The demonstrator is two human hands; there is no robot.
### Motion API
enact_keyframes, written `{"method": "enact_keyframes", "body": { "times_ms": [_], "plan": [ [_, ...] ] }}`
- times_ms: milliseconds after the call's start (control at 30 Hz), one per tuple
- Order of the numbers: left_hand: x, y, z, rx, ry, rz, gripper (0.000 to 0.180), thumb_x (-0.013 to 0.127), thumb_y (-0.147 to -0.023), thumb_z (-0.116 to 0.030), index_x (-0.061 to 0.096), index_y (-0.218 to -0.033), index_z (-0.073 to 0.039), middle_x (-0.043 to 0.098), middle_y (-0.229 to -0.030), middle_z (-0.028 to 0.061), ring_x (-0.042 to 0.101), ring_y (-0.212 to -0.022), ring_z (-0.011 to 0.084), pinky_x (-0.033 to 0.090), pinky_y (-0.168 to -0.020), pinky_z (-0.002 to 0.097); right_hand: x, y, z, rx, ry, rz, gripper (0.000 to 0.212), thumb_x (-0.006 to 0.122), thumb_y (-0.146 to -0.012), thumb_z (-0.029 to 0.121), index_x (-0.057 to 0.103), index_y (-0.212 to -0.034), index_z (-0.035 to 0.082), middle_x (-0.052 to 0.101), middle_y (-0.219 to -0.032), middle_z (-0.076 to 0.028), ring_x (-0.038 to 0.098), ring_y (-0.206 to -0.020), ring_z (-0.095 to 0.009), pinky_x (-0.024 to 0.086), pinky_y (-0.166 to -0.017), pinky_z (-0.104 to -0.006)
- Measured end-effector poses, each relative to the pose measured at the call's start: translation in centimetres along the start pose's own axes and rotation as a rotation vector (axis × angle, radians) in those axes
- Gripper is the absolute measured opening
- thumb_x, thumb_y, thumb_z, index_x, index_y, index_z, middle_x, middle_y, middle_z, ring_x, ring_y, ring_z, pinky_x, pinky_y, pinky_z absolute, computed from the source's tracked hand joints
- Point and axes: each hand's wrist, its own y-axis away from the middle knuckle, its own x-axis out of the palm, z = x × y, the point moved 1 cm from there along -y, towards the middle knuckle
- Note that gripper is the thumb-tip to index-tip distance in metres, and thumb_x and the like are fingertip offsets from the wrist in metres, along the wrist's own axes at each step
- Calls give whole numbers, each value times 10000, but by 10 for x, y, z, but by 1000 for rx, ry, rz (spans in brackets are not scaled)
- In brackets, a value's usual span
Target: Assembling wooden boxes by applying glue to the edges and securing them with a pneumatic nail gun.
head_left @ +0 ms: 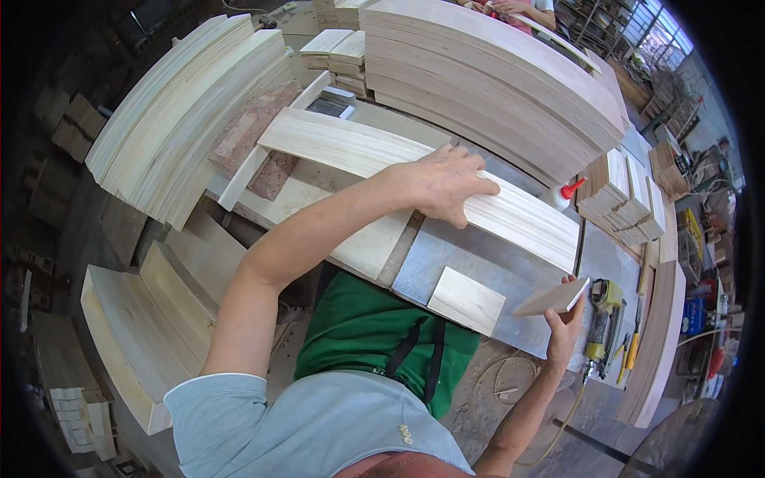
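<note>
A long pale wooden board (530, 219) lies lengthwise across the workbench. My left hand (448, 183) reaches over its middle, with the fingers on the far side and the thumb on the near side. At the board's left end, a narrow wooden strip (243, 177) runs crosswise against it. Close to its right end, my right hand (564, 327) holds a small rectangular wooden panel (550, 299), tilted and raised off the metal bench top (434, 251). A similar small panel (468, 299) rests flat at the bench's near edge, between my two hands.
A nail gun (603, 319) with a hose and orange-handled tool (633, 350) lie to the right. Behind the board stands a white bottle with a red cap (562, 193). Board stacks rise behind (486, 80) and at left (187, 111). A wooden box frame (143, 319) sits lower left.
</note>
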Motion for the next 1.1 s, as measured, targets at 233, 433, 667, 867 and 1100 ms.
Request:
{"method": "enact_keyframes", "body": {
  "times_ms": [233,433,667,867,1100],
  "plan": [
    [0,-1,11,104,66,-62,665,720,-684,-264,525,-1300,-104,479,-1287,213,429,-1225,370,351,-1053,437,2,-10,4,62,-26,126,955,776,-677,156,251,-1464,28,390,-1424,-128,385,-1313,-260,314,-1084,-384],
    [-3,-4,7,85,114,-123,660,737,-660,-240,538,-1265,-70,485,-1288,195,456,-1205,355,369,-1036,419,8,-31,-7,45,59,142,1039,795,-664,129,170,-1487,23,280,-1495,-146,340,-1346,-257,329,-1085,-396],
    [-14,1,-4,45,162,-81,724,748,-615,-175,520,-1295,-80,479,-1306,168,440,-1230,342,340,-1060,395,6,-51,-6,130,25,349,1077,806,-639,83,165,-1504,78,310,-1493,-81,277,-1379,-197,252,-1130,-384],
    [-14,1,-16,9,194,-25,779,758,-568,-122,514,-1307,-87,462,-1343,162,430,-1248,335,336,-1063,393,-7,-62,-20,77,-158,509,1110,793,-618,115,137,-1513,90,263,-1525,-101,253,-1402,-227,280,-1116,-406],
    [-8,-4,-28,-68,190,37,816,762,-533,-61,517,-1311,-91,461,-1356,147,437,-1250,324,369,-1051,394,-13,-67,-25,48,-137,540,1126,811,-618,152,130,-1510,65,291,-1510,-145,285,-1394,-244,285,-1120,-402]
  ]
}}
